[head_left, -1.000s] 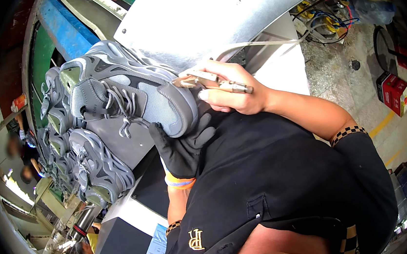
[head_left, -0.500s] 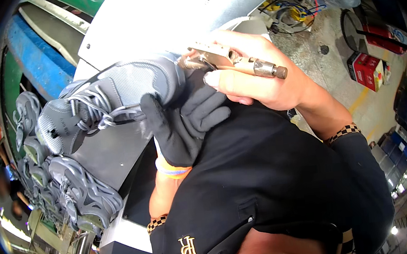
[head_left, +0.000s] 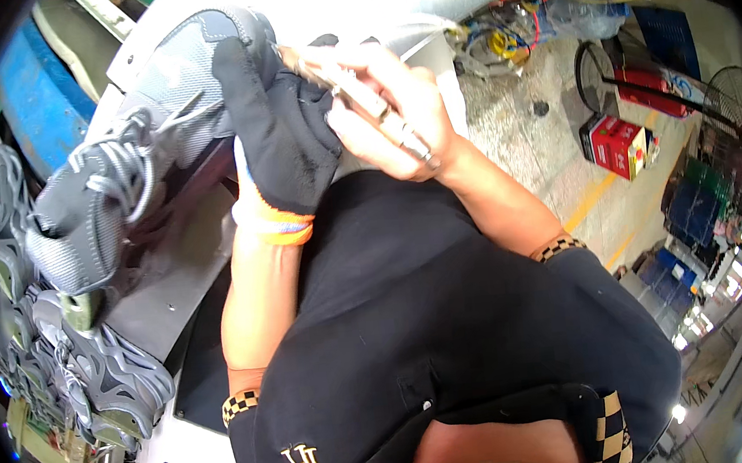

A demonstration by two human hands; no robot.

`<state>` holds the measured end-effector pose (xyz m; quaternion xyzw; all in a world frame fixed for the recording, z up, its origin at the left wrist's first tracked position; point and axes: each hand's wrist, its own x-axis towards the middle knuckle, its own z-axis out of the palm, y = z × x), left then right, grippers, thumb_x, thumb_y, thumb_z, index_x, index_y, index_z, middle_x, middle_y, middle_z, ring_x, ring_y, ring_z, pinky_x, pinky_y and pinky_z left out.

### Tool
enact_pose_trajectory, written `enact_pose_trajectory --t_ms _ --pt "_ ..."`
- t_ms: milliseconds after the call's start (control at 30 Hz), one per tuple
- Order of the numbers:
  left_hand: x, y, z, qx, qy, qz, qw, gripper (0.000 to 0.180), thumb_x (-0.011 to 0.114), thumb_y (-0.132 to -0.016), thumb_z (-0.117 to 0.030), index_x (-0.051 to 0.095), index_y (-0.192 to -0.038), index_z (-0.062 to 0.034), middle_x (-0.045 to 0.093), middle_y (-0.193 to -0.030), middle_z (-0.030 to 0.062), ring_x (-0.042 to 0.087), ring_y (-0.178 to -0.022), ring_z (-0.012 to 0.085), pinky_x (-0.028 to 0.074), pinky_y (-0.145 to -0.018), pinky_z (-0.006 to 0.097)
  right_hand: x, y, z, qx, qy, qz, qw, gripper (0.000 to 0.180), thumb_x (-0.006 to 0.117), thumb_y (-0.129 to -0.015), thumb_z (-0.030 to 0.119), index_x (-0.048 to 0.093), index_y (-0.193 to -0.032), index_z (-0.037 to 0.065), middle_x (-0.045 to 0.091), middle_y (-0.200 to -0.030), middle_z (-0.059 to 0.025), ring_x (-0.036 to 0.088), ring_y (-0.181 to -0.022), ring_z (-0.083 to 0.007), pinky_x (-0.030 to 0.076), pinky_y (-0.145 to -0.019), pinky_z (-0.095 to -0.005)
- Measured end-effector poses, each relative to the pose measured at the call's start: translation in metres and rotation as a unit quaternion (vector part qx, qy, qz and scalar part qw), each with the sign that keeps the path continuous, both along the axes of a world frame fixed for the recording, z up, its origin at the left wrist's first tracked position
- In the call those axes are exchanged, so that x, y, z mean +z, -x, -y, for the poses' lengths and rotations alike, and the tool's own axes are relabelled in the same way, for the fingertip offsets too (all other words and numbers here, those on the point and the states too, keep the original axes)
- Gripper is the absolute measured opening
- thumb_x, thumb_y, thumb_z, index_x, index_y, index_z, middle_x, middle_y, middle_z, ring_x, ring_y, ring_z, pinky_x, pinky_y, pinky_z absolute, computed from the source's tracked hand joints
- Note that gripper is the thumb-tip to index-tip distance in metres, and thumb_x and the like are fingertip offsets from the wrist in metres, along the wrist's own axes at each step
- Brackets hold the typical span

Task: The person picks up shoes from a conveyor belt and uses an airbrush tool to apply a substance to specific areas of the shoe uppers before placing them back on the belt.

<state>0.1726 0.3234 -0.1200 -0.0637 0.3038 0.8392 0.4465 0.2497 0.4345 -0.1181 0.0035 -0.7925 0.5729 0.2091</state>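
Note:
A grey mesh sneaker (head_left: 173, 81) with loose grey laces is tilted at the upper left over the worktable, its toe pointing up and to the right. My left hand (head_left: 282, 142), in a black glove with an orange cuff, grips it near the toe, thumb against the upper; the other fingers are partly hidden. My bare right hand (head_left: 417, 106) is closed around a slim metal tool (head_left: 372, 102) that looks like a small spray gun. Its blurred front end is close to the toe; whether they touch I cannot tell.
Several more grey sneakers (head_left: 103, 373) are gathered at the lower left. A blue curved panel (head_left: 45, 93) stands at the far left. Tangled wires (head_left: 508, 35) lie at the upper right. A red box (head_left: 617, 145) and a fan (head_left: 730, 108) are farther right.
Both hands have shifted left and farther away with the sneaker and the tool. The sneaker has tilted more steeply, toe up. The tool's rear end now points more toward me.

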Motion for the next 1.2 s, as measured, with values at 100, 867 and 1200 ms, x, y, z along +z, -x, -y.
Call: enact_pose_trajectory --t_ms 100,867,1200 --pt "-0.011 0.004 0.002 -0.096 0.082 -0.185 0.975 0.070 0.041 -0.086 -0.059 0.045 -0.124 -0.0003 0.056 -0.112 0.0143 0.057 -0.099 0.0223 0.047 -0.083 0.032 -0.001 0.012 -0.011 0.048 0.089 0.085 0.991 0.045 0.061 -0.082 0.003 0.050 -0.125 -0.005 0.059 -0.071 -0.0049 0.056 -0.060 -0.0091 0.046 -0.058 -0.0237" --pt "0.085 0.155 0.106 0.203 0.208 -0.334 0.897 0.037 0.042 -0.096 -0.020 0.054 -0.125 0.0011 0.058 -0.123 0.0142 0.057 -0.111 0.0229 0.044 -0.098 0.036 -0.004 0.038 -0.110 -0.089 0.328 -0.003 0.940 0.050 0.055 -0.086 0.011 0.042 -0.132 -0.005 0.054 -0.083 -0.0057 0.056 -0.072 -0.0117 0.049 -0.060 -0.0264" --pt "0.048 0.509 -0.114 0.172 0.597 -0.651 0.436 0.067 0.049 -0.088 -0.055 0.051 -0.130 -0.0029 0.049 -0.135 0.0193 0.045 -0.127 0.0311 0.035 -0.106 0.039 -0.006 0.041 -0.102 -0.202 0.253 0.004 0.946 0.067 0.054 -0.084 0.020 0.028 -0.135 -0.014 0.053 -0.069 -0.0099 0.052 -0.055 -0.0168 0.047 -0.053 -0.0283"
